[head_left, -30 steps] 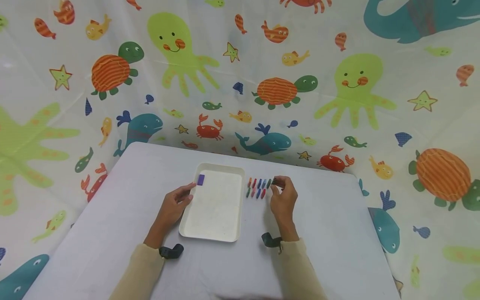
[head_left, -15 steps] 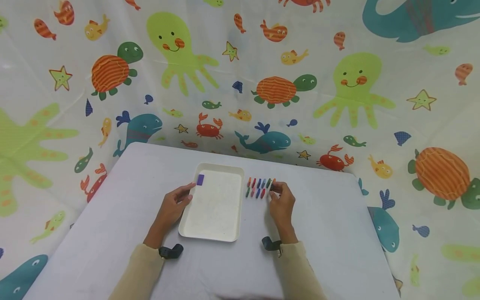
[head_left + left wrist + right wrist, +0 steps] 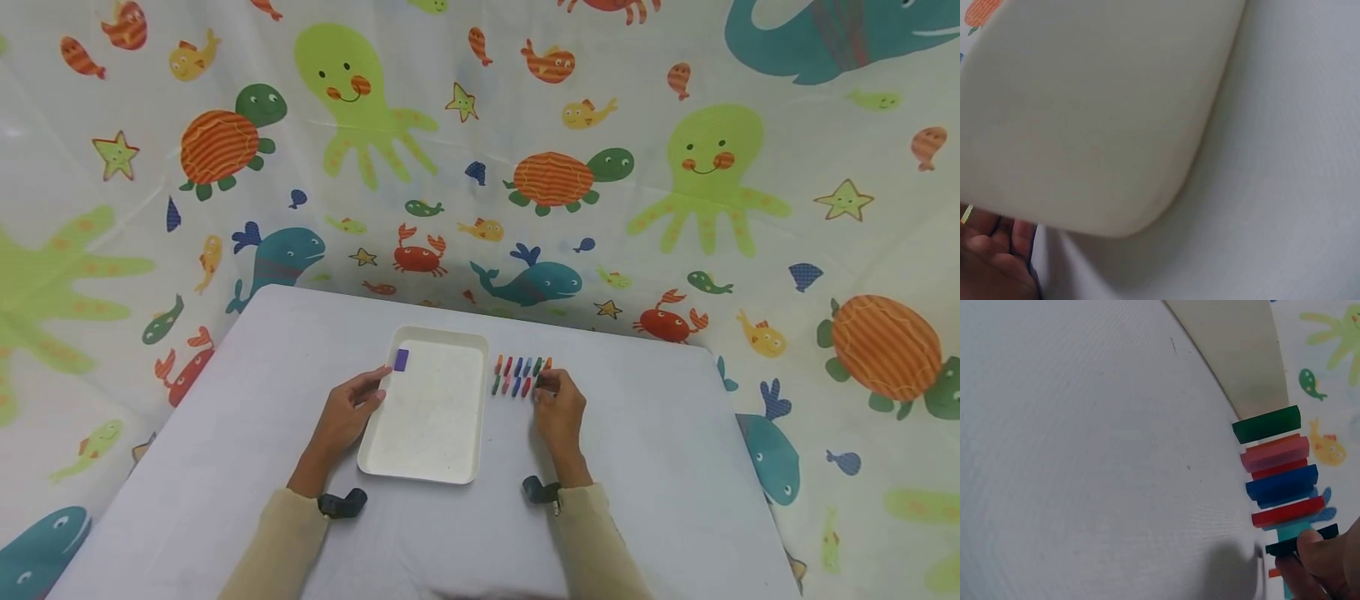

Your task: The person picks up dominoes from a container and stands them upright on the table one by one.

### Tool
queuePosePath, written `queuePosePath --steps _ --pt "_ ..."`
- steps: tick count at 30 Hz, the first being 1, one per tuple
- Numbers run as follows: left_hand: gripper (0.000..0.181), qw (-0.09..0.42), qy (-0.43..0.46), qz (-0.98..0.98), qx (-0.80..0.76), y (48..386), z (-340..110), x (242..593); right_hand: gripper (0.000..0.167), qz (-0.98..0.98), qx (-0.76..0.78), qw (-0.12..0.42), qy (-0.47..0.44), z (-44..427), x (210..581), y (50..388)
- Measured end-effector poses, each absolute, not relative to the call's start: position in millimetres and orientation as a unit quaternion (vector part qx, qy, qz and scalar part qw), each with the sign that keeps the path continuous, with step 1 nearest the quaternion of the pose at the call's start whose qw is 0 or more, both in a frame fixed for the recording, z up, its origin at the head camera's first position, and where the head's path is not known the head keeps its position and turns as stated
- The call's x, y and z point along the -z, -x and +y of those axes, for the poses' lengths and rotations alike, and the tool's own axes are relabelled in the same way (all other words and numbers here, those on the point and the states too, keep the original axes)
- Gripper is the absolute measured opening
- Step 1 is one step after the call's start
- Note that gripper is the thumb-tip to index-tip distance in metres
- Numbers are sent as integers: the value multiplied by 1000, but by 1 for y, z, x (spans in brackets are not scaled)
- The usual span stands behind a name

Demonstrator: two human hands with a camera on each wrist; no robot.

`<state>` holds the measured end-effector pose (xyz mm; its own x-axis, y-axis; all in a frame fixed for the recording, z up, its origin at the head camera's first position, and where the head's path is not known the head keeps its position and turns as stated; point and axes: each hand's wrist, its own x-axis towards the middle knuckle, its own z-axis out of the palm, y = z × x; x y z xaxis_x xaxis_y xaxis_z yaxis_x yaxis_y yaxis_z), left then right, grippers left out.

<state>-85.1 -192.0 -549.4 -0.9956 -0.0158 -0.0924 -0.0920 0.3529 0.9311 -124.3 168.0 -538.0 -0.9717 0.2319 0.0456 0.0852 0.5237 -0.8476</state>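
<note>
Small coloured rectangular blocks, like plain dominoes, stand in two rows right of the white tray [image 3: 431, 417]. My right hand [image 3: 561, 408] pinches a dark green block [image 3: 1282, 548] between thumb and finger, at the right end of the near row. Beside it in the right wrist view are a red block [image 3: 1288, 512], a blue block [image 3: 1282, 482], a pink block [image 3: 1275, 454] and a green block [image 3: 1266, 425]. My left hand [image 3: 348, 412] rests at the tray's left rim, fingers extended. Its forefinger is near a purple block [image 3: 402, 360] inside the tray.
A white cloth covers the table [image 3: 660, 467]. Behind it hangs a curtain [image 3: 480, 150] printed with sea animals. In the far row, an orange block [image 3: 548, 363] stands just beyond my right hand.
My right hand has moved toward me and slightly left with the dark green block, from the far row's end to the near row's. The orange block has come into view. My left hand stays put.
</note>
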Motion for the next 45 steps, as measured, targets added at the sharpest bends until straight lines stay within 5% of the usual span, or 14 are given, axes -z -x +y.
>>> queuePosePath --steps 25,45 --pt "46 25 20 822 -568 84 -192 547 35 -873 -470 83 98 168 538 122" --pt "46 36 29 817 -575 82 -191 544 34 -846 -500 174 63 139 495 132"
